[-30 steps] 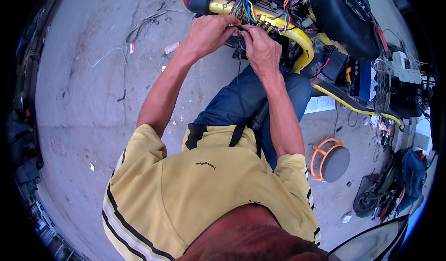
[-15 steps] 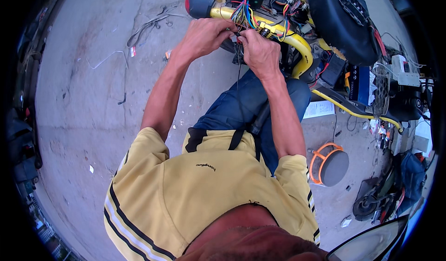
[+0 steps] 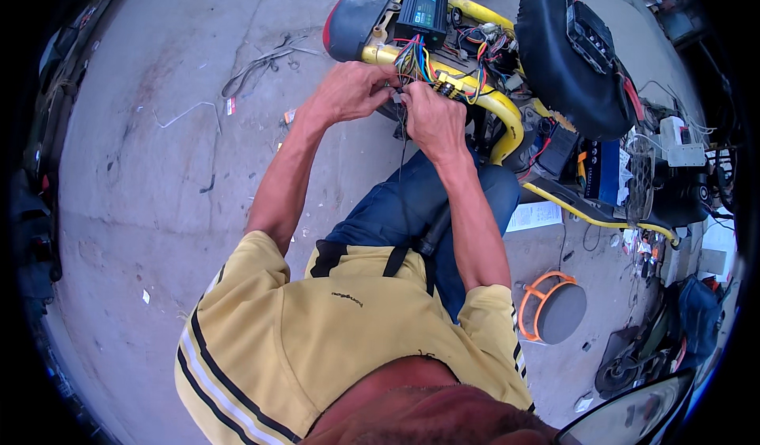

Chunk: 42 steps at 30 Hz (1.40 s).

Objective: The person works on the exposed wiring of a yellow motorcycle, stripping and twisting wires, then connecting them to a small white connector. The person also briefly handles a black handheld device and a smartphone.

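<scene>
Close together beside the yellow tube frame point(image 3: 507, 112) of a stripped scooter, my two hands are pinched over thin wires. My left hand point(image 3: 348, 95) comes from the left, thumb and fingers closed on the wires. My right hand point(image 3: 434, 122) is closed opposite it, fingertips nearly touching the left ones. A small pale piece, perhaps a connector point(image 3: 398, 96), shows between them; the fingers partly hide it. A bundle of coloured wires point(image 3: 413, 58) runs from there up to a black controller box point(image 3: 422, 13). A dark thin cable point(image 3: 402, 156) hangs below my hands.
The black seat point(image 3: 566, 65) lies tipped to the right of the frame. An orange-legged stool point(image 3: 558, 310) stands right of my knees, near a white paper sheet point(image 3: 534, 215). A strap point(image 3: 265, 66) lies on the concrete floor at left. Tools and parts clutter the far right.
The whole view has shifted, so the scooter and my hands sit lower in it. My hands stay together at the wires, and their fingers have turned slightly around the small piece.
</scene>
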Available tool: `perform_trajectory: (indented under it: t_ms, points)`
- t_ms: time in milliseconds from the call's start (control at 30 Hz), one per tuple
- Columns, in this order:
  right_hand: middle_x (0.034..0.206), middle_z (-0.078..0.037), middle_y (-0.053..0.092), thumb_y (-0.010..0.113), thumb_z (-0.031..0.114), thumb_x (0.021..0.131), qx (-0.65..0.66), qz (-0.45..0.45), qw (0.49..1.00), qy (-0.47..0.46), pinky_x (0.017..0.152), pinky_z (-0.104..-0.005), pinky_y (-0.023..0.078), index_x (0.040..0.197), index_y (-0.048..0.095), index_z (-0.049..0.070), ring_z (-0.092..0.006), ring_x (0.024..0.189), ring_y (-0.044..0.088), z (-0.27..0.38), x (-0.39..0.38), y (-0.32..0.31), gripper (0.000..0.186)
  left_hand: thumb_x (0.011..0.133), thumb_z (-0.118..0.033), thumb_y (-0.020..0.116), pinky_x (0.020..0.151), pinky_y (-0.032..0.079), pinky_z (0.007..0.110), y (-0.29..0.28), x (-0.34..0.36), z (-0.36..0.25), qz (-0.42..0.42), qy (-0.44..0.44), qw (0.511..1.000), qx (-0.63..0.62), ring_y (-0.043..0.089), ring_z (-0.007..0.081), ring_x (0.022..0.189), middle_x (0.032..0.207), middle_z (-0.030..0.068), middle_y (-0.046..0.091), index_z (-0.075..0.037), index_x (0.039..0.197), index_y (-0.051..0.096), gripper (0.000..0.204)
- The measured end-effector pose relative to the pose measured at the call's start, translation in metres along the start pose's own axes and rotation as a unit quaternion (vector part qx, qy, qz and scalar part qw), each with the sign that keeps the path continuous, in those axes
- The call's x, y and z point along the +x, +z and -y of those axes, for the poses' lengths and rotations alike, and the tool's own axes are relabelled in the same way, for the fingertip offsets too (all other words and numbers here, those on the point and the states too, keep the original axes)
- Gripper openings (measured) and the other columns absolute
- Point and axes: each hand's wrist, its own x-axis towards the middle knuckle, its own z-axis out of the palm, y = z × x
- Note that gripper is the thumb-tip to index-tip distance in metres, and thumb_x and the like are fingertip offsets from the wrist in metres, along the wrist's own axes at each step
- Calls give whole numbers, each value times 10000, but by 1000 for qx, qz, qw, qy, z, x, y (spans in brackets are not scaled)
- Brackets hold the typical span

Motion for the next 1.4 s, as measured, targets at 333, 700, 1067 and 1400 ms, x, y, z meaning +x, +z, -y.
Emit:
perform_trajectory:
  t_ms: [333,700,1067,1400]
  points:
    - [850,-68,717,769,166,923,-28,-13,999,-6,607,-378,550,1331,693,127,-257,690,705,18,-17,-26,417,833,-30,683,540,356,266,1,-18,6,-30,-51,987,-147,415,54,559,667,-48,503,-56,1120,704,288]
    - [998,-155,675,692,98,984,81,67,938,331,798,-427,545,1296,671,24,-310,891,679,34,-224,-69,321,942,-1,689,542,316,211,67,-103,5,-137,-184,949,-214,410,-6,600,740,-60,564,-18,1080,687,139]
    - [1384,-246,502,750,345,958,51,183,907,375,996,-491,524,1460,506,-32,-439,1218,591,91,-238,-66,673,992,-48,689,619,411,206,57,-70,-19,-192,-181,935,-236,522,20,679,757,-50,623,6,1101,703,122]
    - [1418,-322,424,789,186,908,82,154,891,420,986,-510,523,1634,209,16,-515,1174,589,97,-245,-52,945,1010,-94,668,651,406,216,130,-159,-73,-91,-320,856,-395,505,21,738,837,-58,620,-14,1153,693,166]
